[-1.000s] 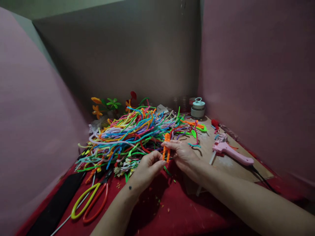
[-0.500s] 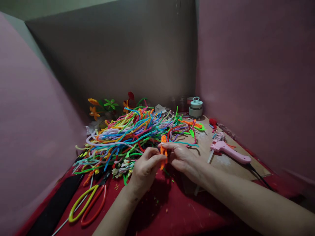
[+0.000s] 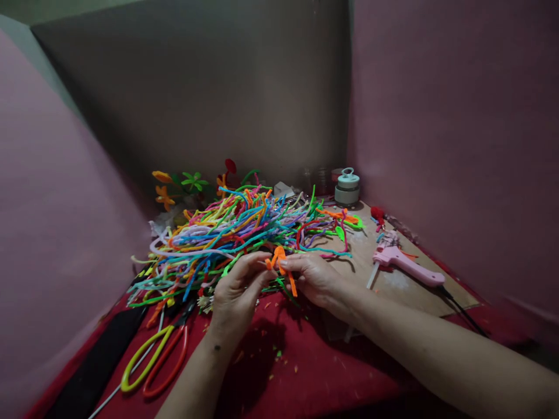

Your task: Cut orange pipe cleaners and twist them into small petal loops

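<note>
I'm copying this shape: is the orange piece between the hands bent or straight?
Bent. The orange piece peaks at the top, with one strand reaching the left hand and another slanting down beside the right hand.

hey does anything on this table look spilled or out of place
Mostly just mess: small green and orange scraps lie scattered on the red cloth, like stray trimmings, and the fuzzy stems beyond the left hand are heaped in a tangle. Nothing looks clearly damaged.
</note>
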A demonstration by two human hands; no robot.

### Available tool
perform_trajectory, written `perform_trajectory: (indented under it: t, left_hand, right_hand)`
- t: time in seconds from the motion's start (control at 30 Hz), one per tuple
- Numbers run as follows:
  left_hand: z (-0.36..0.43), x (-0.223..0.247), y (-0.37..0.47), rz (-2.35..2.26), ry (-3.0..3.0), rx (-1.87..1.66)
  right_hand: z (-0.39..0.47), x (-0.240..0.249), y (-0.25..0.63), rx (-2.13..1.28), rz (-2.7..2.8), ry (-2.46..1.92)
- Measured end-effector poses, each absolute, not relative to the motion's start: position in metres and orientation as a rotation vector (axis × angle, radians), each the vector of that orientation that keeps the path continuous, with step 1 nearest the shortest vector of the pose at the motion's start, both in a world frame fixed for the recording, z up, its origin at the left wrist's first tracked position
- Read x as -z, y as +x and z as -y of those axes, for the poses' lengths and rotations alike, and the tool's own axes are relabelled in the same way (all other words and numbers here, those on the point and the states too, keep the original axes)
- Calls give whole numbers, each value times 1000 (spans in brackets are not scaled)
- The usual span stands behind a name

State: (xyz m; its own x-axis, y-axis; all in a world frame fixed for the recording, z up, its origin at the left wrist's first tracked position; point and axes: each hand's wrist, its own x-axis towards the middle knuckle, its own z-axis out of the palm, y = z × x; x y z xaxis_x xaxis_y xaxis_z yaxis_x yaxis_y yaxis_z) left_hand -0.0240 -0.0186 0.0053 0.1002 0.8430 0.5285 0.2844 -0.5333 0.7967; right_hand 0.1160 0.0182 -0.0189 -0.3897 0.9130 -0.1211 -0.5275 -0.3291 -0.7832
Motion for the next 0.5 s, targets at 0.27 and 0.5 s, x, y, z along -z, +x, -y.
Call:
perform_trajectory:
  t: [0.27,0.5]
  left_hand:
    - [12,0,-35,-1216,2483,-1278]
    - [11,4,-31,-1433,2738,-960]
  right_hand:
    - [-18,19,117,-1738,974,-764]
    - [-18,18,119,-1557,1160,-908]
